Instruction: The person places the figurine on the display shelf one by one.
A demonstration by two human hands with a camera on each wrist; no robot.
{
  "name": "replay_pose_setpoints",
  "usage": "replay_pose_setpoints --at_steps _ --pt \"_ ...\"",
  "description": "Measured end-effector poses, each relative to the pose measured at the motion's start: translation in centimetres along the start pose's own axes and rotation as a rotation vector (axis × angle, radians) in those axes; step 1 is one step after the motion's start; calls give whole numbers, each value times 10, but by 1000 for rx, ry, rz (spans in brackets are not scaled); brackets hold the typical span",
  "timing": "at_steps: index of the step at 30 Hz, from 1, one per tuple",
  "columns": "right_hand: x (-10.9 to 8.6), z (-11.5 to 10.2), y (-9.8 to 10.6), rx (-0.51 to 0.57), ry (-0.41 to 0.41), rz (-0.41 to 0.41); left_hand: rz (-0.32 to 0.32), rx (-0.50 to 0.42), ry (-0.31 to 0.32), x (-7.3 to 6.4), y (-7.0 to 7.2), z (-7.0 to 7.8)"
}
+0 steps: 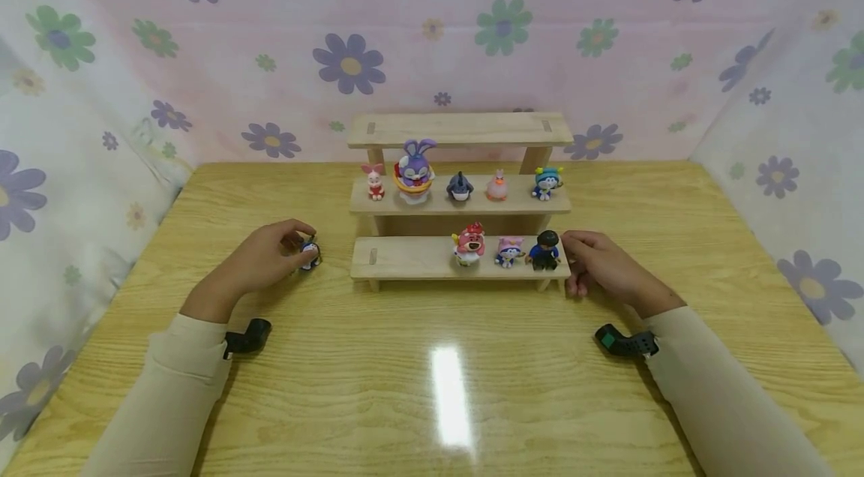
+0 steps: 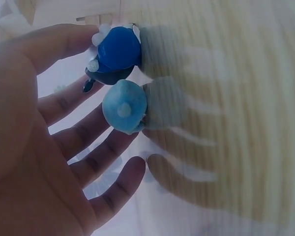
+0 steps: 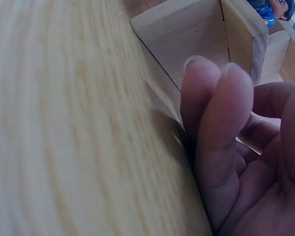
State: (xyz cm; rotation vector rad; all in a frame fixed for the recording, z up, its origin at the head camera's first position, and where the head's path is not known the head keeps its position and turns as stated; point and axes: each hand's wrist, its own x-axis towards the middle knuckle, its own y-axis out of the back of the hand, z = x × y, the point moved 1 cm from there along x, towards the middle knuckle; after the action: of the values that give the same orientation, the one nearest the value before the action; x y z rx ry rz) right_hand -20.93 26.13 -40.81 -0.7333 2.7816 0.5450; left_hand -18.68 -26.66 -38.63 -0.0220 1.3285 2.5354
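Observation:
At the left of the stepped wooden shelf (image 1: pixel 418 259), my left hand (image 1: pixel 278 256) holds a small blue-and-white figurine (image 1: pixel 310 255) down by the tabletop. The left wrist view shows the thumb against its blue part (image 2: pixel 119 49), with the fingers curved behind. A light-blue round piece (image 2: pixel 124 106) appears beside it; whether it belongs to the same figurine I cannot tell. My right hand (image 1: pixel 603 267) rests at the shelf's right end, its fingers loosely bent and holding nothing. Closest to it on the lowest step is a dark-haired figurine in blue and black (image 1: pixel 544 252).
Beside that figurine stand a pink-hatted one (image 1: pixel 509 253) and a red-pink bear (image 1: pixel 469 244). The middle step carries a piglet (image 1: pixel 374 183), a purple rabbit (image 1: pixel 415 173), a grey-blue figure (image 1: pixel 460 187), a pink duck-like one (image 1: pixel 497 186) and a blue-hatted one (image 1: pixel 546 184). Flowered cloth (image 1: pixel 432 57) hangs behind.

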Motion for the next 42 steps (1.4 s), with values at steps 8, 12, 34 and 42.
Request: replay_pose_setpoints --at_steps 8,12,34,42 --pt "0 -3 0 7 -6 -3 8 5 2 1 0 1" --pt "1 -4 0 2 0 0 24 -4 1 2 0 3" --pt "1 1 0 20 12 -4 201 -78 -146 -5 -1 50" --pt "1 0 0 15 10 -4 281 -76 -212 -12 0 70"
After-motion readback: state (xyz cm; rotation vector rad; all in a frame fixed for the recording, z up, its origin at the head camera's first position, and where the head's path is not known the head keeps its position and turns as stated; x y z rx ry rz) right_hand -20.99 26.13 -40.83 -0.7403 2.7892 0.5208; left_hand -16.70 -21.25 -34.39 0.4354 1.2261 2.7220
